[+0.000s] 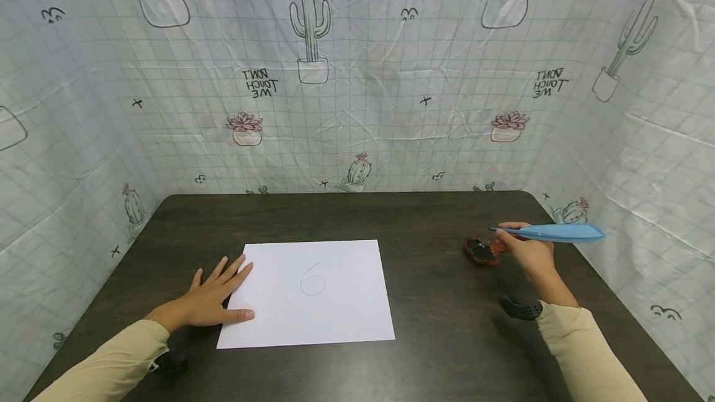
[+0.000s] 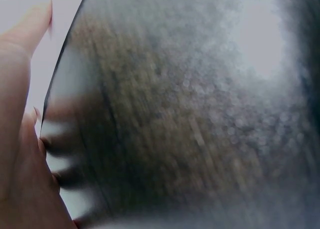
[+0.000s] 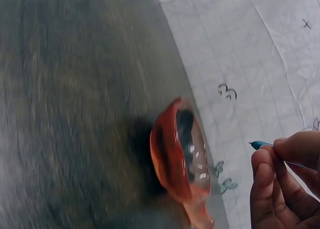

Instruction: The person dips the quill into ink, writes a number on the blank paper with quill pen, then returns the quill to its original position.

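A white sheet of paper (image 1: 352, 309) with a thin-lined figure 6 (image 1: 313, 281) lies on the dark table. Fingers spread, my left hand (image 1: 209, 303) rests over the sheet's left edge; its thumb and fingertips also show at the left of the left wrist view. My right hand (image 1: 530, 256) pinches a blue feather-shaped pen (image 1: 564, 232) near its writing end, with the tip pointing left. In the right wrist view the pen's dark tip (image 3: 256, 145) stands out past the fingers. Close beside that hand is a glossy red-orange object (image 3: 170, 151) with a dark middle and a narrow handle-like end.
The dark wooden table (image 1: 430, 303) has rounded far corners. White cloth (image 1: 380, 79) with grid lines and printed cacti hangs behind it and along both sides. A black wrist strap (image 1: 521, 309) is on the right wrist.
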A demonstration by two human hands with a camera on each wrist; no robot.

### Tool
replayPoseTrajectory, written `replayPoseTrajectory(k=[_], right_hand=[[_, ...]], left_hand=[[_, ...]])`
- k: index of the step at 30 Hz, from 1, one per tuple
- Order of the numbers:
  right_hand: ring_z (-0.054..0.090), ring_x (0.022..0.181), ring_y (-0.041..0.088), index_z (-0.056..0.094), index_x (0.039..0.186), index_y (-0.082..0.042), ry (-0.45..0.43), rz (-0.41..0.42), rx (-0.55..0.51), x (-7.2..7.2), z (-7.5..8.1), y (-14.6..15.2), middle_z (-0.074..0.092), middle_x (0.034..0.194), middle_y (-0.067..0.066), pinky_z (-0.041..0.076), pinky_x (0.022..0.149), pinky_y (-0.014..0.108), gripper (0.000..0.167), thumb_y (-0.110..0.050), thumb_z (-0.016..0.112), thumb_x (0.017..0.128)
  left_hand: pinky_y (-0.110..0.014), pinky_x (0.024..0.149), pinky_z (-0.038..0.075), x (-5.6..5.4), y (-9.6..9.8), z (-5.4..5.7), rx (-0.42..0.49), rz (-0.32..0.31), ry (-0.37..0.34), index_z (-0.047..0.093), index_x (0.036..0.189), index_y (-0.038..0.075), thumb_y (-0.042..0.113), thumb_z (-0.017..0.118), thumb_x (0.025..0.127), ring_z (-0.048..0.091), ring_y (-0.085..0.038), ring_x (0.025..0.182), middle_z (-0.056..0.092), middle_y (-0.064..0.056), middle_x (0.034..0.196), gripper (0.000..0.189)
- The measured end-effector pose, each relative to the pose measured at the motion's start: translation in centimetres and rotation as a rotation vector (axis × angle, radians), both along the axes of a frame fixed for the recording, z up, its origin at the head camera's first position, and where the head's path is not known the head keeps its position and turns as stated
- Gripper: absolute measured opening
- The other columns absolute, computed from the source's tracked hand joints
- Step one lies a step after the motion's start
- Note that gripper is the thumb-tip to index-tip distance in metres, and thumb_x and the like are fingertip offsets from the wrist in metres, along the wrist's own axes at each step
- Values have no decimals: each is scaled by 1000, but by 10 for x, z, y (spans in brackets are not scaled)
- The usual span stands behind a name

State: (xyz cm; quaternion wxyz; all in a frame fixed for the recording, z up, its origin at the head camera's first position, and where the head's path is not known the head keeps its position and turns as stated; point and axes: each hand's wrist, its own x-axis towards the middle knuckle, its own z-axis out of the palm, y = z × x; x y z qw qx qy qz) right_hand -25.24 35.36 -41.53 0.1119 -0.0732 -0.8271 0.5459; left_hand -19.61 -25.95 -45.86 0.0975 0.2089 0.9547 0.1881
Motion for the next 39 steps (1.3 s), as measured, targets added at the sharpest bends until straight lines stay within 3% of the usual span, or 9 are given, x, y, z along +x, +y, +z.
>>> replayPoseTrajectory(k=[4,9,16,20,25,30,33,37,39], right_hand=[[68,74,1,58,121,6,-28,-24,100,2,0,8,65,76,-22,55,67,19,39,-21,64,93],[68,73,1,60,121,4,-14,-29,240,2,2,17,70,79,-12,53,64,18,38,-23,62,95],[64,65,-3,65,109,5,193,36,417,3,-2,25,72,80,14,47,55,12,23,-11,63,93],[68,64,14,68,105,6,322,26,586,9,2,21,71,83,22,48,54,20,19,-4,65,90],[65,72,40,67,110,6,278,-26,652,18,9,14,70,91,27,45,57,40,24,-9,63,92],[66,79,44,66,115,5,216,-60,625,15,3,18,68,95,29,37,49,24,30,-14,65,92],[70,83,35,67,117,3,182,-88,563,11,-3,24,68,100,30,38,48,12,34,-19,68,91],[64,72,-5,67,118,2,181,-94,439,9,-7,28,68,102,29,43,56,5,38,-21,71,88],[54,69,-20,67,118,3,187,-87,386,9,-9,29,72,96,19,45,57,6,40,-23,72,88]], left_hand=[[-79,96,-4,0,-1,-1,-3,0,2,22,154,11,61,65,80,2,-51,142,9,-16,160,99],[-79,97,-5,0,-1,-1,-6,0,4,22,154,12,62,65,80,2,-51,142,8,-15,160,99],[-79,97,-5,0,0,1,-4,0,6,22,154,10,61,65,80,3,-51,142,9,-16,160,99],[-79,97,-5,0,1,2,1,2,0,22,154,11,61,65,80,2,-51,142,9,-16,160,99],[-80,96,-5,0,1,1,2,0,-7,22,154,12,60,65,80,2,-52,142,8,-15,160,98],[-79,96,-5,0,0,-1,1,2,-4,22,154,12,61,65,81,2,-51,142,8,-15,161,98],[-79,97,-5,0,0,-1,-1,2,1,22,154,12,61,65,81,3,-51,142,8,-15,161,98],[-79,97,-5,0,0,0,2,1,-4,22,154,11,61,64,81,2,-51,142,8,-16,160,98],[-79,97,-5,1,1,1,1,0,-7,22,154,10,61,64,81,2,-51,142,8,-16,160,98]])
